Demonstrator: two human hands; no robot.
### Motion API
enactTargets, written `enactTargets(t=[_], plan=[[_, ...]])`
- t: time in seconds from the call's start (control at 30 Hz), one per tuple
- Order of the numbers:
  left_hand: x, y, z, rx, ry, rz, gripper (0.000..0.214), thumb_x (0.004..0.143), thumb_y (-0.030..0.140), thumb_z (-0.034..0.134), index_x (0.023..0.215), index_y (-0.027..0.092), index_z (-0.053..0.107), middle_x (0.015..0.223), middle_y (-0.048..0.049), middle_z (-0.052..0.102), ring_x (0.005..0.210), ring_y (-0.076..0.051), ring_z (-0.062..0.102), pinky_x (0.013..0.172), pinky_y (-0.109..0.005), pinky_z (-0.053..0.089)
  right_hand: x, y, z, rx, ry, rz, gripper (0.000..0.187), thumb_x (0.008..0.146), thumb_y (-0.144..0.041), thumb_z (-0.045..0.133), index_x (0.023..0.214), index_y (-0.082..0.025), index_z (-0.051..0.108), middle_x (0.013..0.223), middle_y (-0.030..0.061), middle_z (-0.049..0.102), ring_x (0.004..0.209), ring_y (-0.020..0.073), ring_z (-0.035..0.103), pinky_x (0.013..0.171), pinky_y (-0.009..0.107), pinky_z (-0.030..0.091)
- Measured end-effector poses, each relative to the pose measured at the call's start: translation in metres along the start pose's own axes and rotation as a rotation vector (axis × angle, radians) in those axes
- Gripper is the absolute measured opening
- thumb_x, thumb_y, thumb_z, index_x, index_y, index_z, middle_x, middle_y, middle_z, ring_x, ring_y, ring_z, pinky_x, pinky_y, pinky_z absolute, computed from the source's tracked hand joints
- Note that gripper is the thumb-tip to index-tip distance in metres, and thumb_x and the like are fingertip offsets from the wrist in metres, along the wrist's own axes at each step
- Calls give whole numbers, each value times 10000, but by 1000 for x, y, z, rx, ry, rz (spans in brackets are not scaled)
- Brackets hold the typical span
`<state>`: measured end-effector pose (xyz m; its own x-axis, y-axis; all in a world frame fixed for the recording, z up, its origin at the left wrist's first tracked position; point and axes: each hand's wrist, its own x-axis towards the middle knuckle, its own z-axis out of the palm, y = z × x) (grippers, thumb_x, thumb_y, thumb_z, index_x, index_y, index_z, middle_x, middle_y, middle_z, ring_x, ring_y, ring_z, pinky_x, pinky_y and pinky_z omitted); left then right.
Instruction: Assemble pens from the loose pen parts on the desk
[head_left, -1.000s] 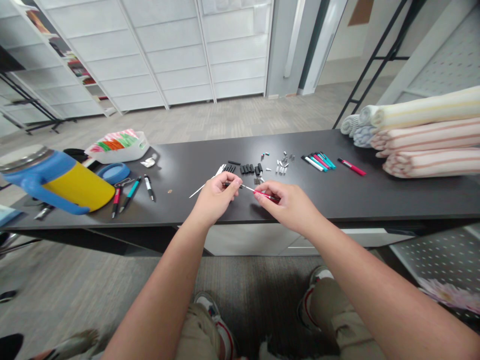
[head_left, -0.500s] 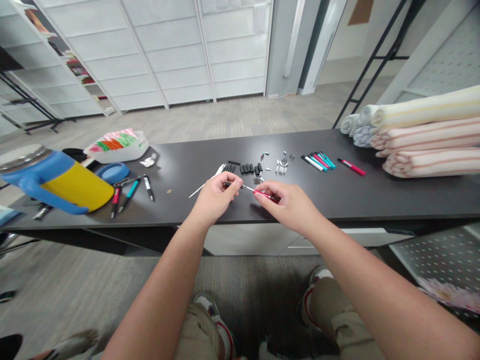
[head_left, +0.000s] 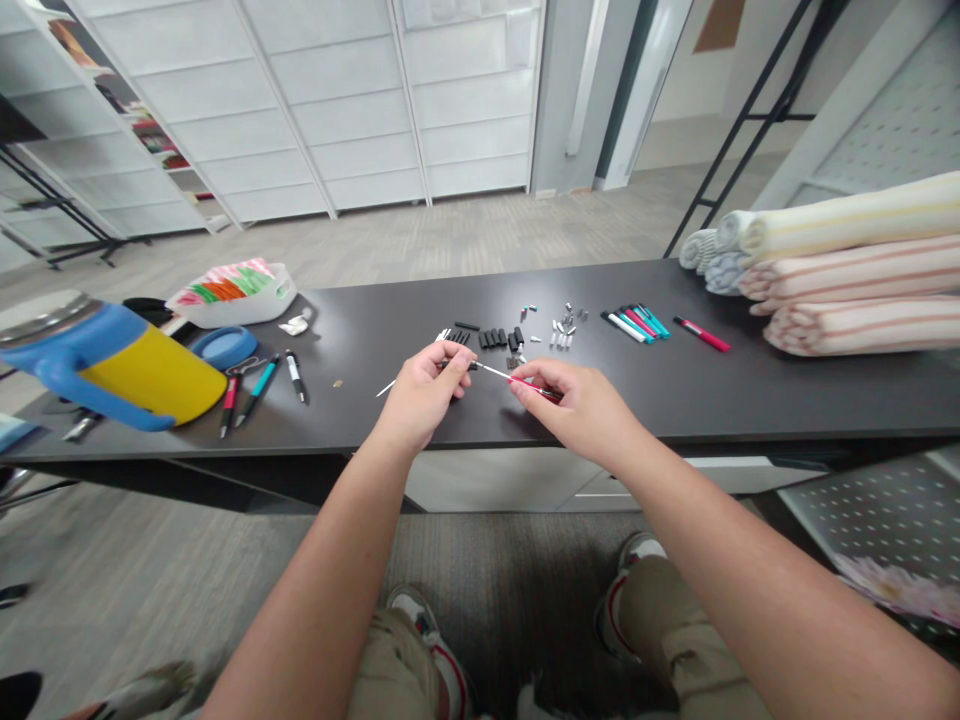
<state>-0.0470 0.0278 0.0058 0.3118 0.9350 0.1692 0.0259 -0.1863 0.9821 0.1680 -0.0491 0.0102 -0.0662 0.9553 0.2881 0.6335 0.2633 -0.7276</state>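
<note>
My right hand (head_left: 555, 388) is closed around a red pen barrel (head_left: 529, 384). A thin white refill (head_left: 492, 371) runs from the barrel's front end toward my left hand (head_left: 433, 388). Between the thumb and fingers of that hand is a dark pen tip section (head_left: 471, 366), mostly covered by the fingers. Just beyond my hands lie short black grips (head_left: 493, 339), small white pen pieces (head_left: 561, 336) and tiny metal parts (head_left: 570, 312). Slim white refills (head_left: 385, 388) stick out beside my left hand, partly hidden by it.
Capped-looking coloured barrels (head_left: 636, 323) and one red barrel (head_left: 702, 333) lie to the right, near rolled towels (head_left: 862, 265). On the left are whole pens (head_left: 259, 388), a blue-and-yellow mug (head_left: 142, 360), its blue lid (head_left: 225, 347) and a white basket (head_left: 281, 290) of wrapped items.
My left hand has shifted slightly left with the dark tip section, away from my right hand. More of the white refill shows between them. My right hand has barely moved.
</note>
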Motion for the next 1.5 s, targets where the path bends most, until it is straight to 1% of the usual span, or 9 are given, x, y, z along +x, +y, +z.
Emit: enactTargets(t=[0.2,0.33,0.43,0.6,0.7,0.9,1.03,1.17,1.5], plan=[[-1,-1,-1,109,-55,24,279,951,464,717,970,189,755,746,1,634,653,-110,535,633,-235,419,0,1,1,-24,-11,-16,222,1006,-404,641,1056,-235,776,778,-9,745,614,147,562,598,283,381],[-2,0,0,101,-44,16,280,948,464,721,977,188,756,754,0,639,661,-107,539,637,-228,424,0,1,1,-9,-15,-28,230,1013,-406,632,1063,-234,777,797,-5,756,624,149,575,611,283,392],[-1,1,1,32,-12,-8,264,956,443,703,999,185,743,759,-3,639,644,-103,541,621,-222,425,0,1,0,1,-9,-16,238,1012,-413,634,1062,-233,780,802,2,759,619,152,575,611,285,395],[2,4,-1,-248,31,-76,139,946,290,636,1022,185,686,754,1,616,637,-100,553,622,-215,448,1,1,-1,6,15,20,237,1001,-425,645,1067,-244,785,780,0,747,609,154,572,591,282,387],[3,4,-2,-337,67,-113,129,923,262,641,1032,193,648,733,10,603,620,-103,546,619,-221,463,1,1,-1,6,23,20,242,999,-430,646,1058,-242,787,765,2,739,612,159,580,590,283,388],[4,3,-4,-393,56,-113,126,911,267,666,994,173,658,740,5,600,610,-91,529,620,-219,467,1,1,-1,20,17,27,245,996,-430,647,1066,-243,789,773,-1,735,622,156,581,600,283,395],[7,3,-6,-477,93,-119,130,896,244,671,1005,181,639,729,21,581,587,-87,498,617,-226,462,2,2,-2,21,32,29,251,995,-441,646,1051,-242,788,751,-5,711,620,155,568,596,283,386],[8,3,-8,-496,125,-137,151,878,259,674,1007,196,629,723,30,564,575,-88,486,629,-238,471,2,4,-3,28,50,20,265,999,-450,635,1051,-240,787,744,0,697,617,157,558,595,286,381],[6,3,-6,-457,73,-132,113,876,213,666,978,183,627,699,29,566,581,-87,492,622,-226,464,2,5,-2,33,58,26,268,1000,-460,637,1052,-242,785,734,-3,683,618,159,553,596,290,386]])
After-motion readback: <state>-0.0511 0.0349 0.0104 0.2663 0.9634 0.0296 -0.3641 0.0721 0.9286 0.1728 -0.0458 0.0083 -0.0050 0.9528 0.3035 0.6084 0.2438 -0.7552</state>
